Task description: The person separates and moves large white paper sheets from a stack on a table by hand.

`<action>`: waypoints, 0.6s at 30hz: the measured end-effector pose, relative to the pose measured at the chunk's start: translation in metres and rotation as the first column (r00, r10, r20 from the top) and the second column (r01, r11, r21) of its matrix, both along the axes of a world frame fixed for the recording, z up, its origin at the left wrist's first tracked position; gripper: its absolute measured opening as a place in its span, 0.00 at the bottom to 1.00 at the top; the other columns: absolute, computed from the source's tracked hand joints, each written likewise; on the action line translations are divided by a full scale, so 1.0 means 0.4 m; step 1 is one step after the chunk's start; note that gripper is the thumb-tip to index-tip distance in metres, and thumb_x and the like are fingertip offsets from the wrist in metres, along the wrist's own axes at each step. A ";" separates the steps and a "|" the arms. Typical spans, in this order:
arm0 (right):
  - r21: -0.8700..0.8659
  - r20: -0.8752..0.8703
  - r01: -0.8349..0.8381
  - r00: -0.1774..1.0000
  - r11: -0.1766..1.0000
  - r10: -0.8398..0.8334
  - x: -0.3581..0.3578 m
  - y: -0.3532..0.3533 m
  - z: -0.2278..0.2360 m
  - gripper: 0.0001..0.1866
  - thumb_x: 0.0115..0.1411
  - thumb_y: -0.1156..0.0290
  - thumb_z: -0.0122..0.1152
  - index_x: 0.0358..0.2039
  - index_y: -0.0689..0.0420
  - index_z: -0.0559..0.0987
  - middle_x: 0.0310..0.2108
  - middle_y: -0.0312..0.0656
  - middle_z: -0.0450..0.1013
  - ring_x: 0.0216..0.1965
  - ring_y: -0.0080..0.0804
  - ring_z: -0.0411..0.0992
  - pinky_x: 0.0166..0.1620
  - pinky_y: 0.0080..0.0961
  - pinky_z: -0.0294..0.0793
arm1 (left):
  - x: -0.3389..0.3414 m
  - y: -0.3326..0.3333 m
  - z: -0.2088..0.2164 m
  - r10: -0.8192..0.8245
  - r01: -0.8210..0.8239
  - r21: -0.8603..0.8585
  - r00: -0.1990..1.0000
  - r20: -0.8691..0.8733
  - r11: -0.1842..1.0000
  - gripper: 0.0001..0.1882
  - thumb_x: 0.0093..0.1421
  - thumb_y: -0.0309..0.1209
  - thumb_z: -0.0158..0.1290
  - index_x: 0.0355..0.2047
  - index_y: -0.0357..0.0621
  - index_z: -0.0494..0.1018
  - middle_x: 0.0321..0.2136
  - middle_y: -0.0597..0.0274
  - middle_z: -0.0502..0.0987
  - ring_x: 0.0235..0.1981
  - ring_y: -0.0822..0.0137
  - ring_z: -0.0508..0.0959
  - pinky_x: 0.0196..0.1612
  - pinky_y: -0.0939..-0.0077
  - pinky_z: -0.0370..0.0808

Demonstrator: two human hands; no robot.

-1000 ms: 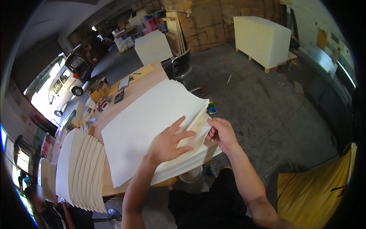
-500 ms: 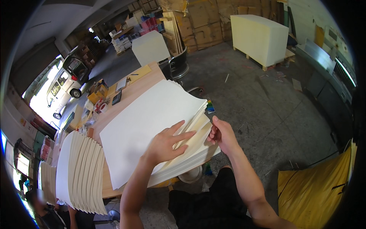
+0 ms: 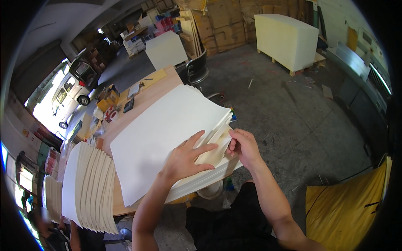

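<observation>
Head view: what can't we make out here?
All in the head view:
Right hand: whether it grips the white sheets; curled fingers hide the contact.
Left hand: palm; hidden by the back of the hand.
Table: surface under the sheets, which cover it.
Calculator: individual keys; too small.
Yellow cover: bottom; cut off by the lower edge.

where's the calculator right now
In the head view, the calculator lies on the table, left of centre, just right of the tape roll and beyond the large white sheets.

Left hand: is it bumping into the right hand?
Apart. The head view shows the left hand's spread fingertips stopping short of the right hand, with cream paper showing in between.
</observation>
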State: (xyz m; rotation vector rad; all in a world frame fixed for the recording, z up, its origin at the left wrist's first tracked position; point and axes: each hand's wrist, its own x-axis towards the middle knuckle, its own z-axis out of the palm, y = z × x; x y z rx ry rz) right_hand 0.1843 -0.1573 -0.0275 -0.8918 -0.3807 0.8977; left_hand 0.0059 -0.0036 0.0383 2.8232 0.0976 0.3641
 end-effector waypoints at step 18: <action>-0.068 0.097 0.016 0.995 0.998 -0.009 -0.005 -0.009 -0.015 0.20 0.72 0.60 0.59 0.23 0.52 0.72 0.19 0.33 0.71 0.22 0.23 0.73 0.25 0.20 0.69 | -0.004 0.000 0.010 0.012 -0.018 -0.137 0.999 -0.042 0.990 0.23 0.67 0.35 0.58 0.62 0.70 0.76 0.68 0.45 0.68 0.61 0.43 0.76 0.60 0.57 0.77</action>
